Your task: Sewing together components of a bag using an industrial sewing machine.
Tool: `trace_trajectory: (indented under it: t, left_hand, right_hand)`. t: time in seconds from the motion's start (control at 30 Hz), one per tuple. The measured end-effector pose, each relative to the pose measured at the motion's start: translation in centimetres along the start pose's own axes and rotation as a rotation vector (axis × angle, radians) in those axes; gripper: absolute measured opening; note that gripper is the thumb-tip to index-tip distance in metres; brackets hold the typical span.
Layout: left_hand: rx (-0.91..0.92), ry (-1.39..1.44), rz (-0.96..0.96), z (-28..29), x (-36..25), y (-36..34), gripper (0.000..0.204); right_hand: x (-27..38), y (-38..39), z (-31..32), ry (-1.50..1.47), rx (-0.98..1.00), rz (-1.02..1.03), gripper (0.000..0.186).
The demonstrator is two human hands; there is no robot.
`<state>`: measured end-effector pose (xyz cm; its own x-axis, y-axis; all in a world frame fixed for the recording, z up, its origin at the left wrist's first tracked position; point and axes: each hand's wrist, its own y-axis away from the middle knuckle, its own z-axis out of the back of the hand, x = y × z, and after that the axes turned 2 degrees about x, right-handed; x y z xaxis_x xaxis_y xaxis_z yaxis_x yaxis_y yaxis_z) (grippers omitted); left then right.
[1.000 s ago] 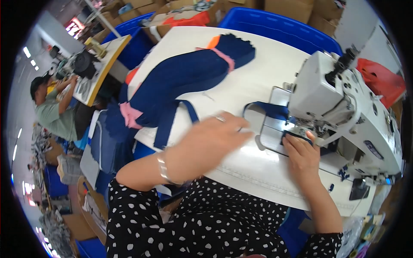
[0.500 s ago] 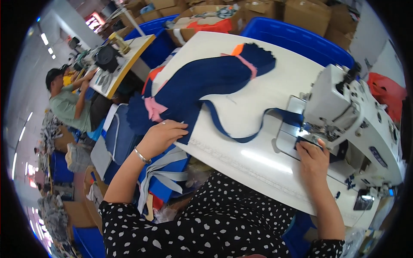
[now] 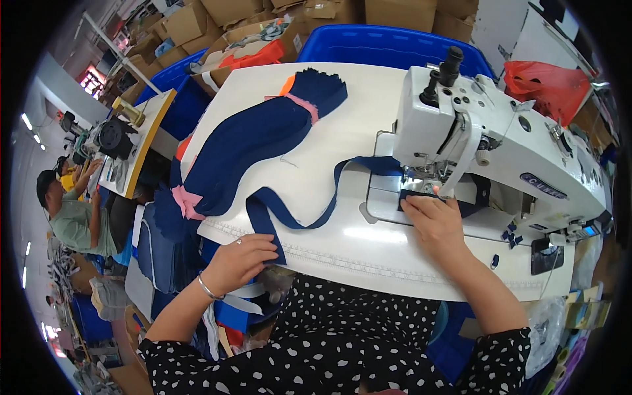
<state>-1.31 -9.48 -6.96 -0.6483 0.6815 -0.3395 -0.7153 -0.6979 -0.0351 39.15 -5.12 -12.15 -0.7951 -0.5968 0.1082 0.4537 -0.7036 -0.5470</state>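
Observation:
My left hand (image 3: 241, 262) is at the table's near edge, its fingers closed on the end of a navy fabric strip (image 3: 289, 214). From there the strip curves across the table to the needle area of a white sewing machine (image 3: 503, 141). Close to the presser foot, my right hand (image 3: 431, 222) has its fingers bent over a small dark navy piece (image 3: 409, 201), pressing it to the metal plate; the fingertips are partly hidden. A thick bundle of navy strips (image 3: 247, 141), tied with pink bands, lies on the table left of the machine.
Blue bins (image 3: 395, 47) and cardboard boxes (image 3: 401, 14) stand behind the white table (image 3: 359, 253). More navy pieces (image 3: 164, 257) hang at its left side. Small dark scraps (image 3: 511, 235) lie right of my hand. A person (image 3: 82, 220) works at another table to the left.
The view has shifted toward the machine. My left hand has moved away from the bundle, bringing the strip's end clear of it along the near edge. My right hand stays beside the presser foot.

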Motion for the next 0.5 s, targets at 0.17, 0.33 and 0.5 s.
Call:
trace_trajectory:
  t: [0.17, 0.33, 0.5]
  left_hand:
    - [-0.375, 0.406, 0.446, 6.0, -1.4, -2.9, 0.021]
    - [-0.523, -0.236, -0.035, 9.7, -3.2, -10.5, 0.021]
    - [0.199, 0.196, -0.255, -0.2, -5.0, -18.4, 0.015]
  right_hand:
    - [0.0, -0.3, 0.1, -0.017, 0.003, 0.038, 0.025]
    - [0.1, -0.3, 0.4, 0.012, 0.017, -0.013, 0.032]
    - [0.5, -0.6, 0.5, -0.039, 0.035, -0.056, 0.038]
